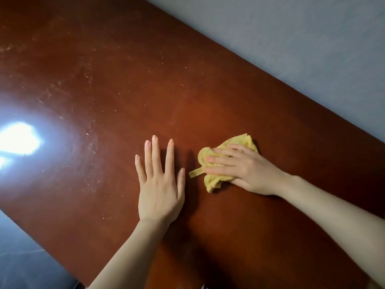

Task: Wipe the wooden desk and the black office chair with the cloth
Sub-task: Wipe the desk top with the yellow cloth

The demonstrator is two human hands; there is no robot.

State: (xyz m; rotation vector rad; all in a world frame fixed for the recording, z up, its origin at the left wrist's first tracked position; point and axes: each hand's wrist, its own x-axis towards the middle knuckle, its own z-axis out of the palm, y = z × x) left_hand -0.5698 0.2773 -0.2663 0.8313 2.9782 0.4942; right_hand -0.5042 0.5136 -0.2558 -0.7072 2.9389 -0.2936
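Press the bunched cloth [245, 140], lying near the far edge of the desk [104, 80], flat under the straight fingers of the right hand [245, 170], brace on the spread-fingered left hand [160, 190] just beside it, and sweep overlapping strokes toward the dusty streaks [89, 142].

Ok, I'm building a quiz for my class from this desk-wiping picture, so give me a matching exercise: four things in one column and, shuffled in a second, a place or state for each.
Column one
1. left hand
2. right hand
3. cloth
4. wooden desk

Column two
a. yellow and bunched up
b. reddish-brown, scuffed, with a bright glare
c. lies flat, fingers spread, holding nothing
d. presses down on yellow fabric

Pairs: 1-c, 2-d, 3-a, 4-b
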